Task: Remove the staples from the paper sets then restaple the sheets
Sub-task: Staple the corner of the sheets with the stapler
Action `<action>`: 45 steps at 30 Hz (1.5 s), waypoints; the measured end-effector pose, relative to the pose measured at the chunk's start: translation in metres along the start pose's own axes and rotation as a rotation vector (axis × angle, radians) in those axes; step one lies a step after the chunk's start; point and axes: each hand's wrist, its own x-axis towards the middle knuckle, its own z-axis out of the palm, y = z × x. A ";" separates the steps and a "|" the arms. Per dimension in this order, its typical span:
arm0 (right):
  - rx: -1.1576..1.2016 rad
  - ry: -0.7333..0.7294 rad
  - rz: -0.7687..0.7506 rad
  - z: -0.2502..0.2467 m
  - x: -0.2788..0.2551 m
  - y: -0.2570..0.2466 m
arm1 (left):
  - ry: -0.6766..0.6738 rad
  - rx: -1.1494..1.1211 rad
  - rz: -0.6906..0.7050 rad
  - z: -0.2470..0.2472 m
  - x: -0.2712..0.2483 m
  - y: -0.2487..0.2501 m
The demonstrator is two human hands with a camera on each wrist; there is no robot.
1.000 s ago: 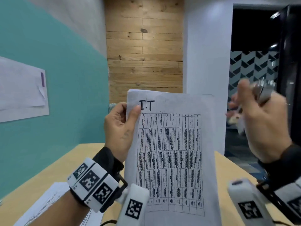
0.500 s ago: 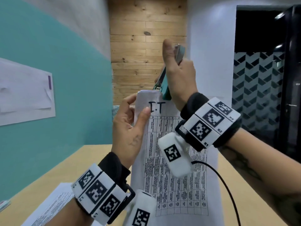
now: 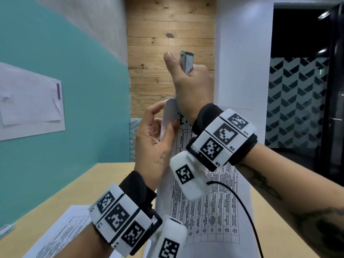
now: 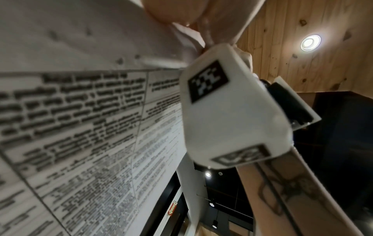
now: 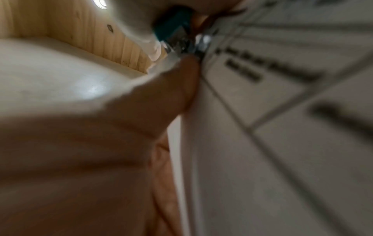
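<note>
The right hand (image 3: 191,86) is wrapped around a stapler (image 3: 186,61), thumb up along one side and the other fingers curled over the body, so it is clamped firmly on the tool. The metal rear end of the stapler stands above the fist, and its teal and metal nose points down to the top left corner of the paper set (image 3: 210,216). In the right wrist view the nose (image 5: 179,39) sits right at the edge of the sheets, but this picture is blurred, so it is not possible to tell if the corner is really between the two parts of the stapler.

The left hand (image 3: 155,140) holds the same paper set upright, pinching its upper left edge between thumb and fingers, just under the stapler. The corner bends a little forward there. The sheets hang down in the air above the wooden table (image 3: 55,198).

On the table at the lower left lies another printed paper set (image 3: 61,228).

As a judgement, the person is in the middle of the task: the held set seems to be at the restapling step. No old staple can be made out at that corner. The set on the table may be finished or waiting; the views do not show which.
</note>
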 end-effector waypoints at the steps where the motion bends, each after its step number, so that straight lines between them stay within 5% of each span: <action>1: 0.009 -0.009 -0.006 0.001 0.000 0.001 | -0.004 -0.001 0.001 0.000 0.000 -0.001; 12: 0.131 -0.059 0.035 -0.007 0.006 0.004 | 0.017 0.021 -0.005 -0.002 0.003 -0.002; 16: 0.411 0.164 0.111 -0.051 0.015 -0.001 | 0.035 -0.016 -0.039 -0.010 0.009 -0.004; 19: 0.338 0.267 0.167 -0.089 0.001 0.019 | 0.065 -0.020 -0.082 -0.015 0.010 -0.009; 22: 0.227 0.110 0.302 -0.115 -0.037 0.070 | 0.071 -0.044 -0.121 -0.020 0.011 -0.012; 28: 0.401 -0.296 0.649 -0.126 -0.108 0.136 | 0.101 -0.017 -0.149 -0.021 0.012 -0.014; 33: 0.244 -0.138 0.638 -0.122 -0.115 0.139 | 0.103 -0.011 -0.261 -0.021 0.011 -0.021; 40: 0.221 0.002 0.608 -0.119 -0.090 0.124 | -0.120 0.168 -0.470 -0.036 -0.042 -0.042; 42: 0.201 -0.037 0.642 -0.116 -0.085 0.121 | -0.142 0.222 -0.479 -0.047 -0.040 -0.041; 45: 0.169 -0.310 0.713 -0.115 -0.082 0.117 | -0.148 0.242 -0.510 -0.067 -0.023 -0.031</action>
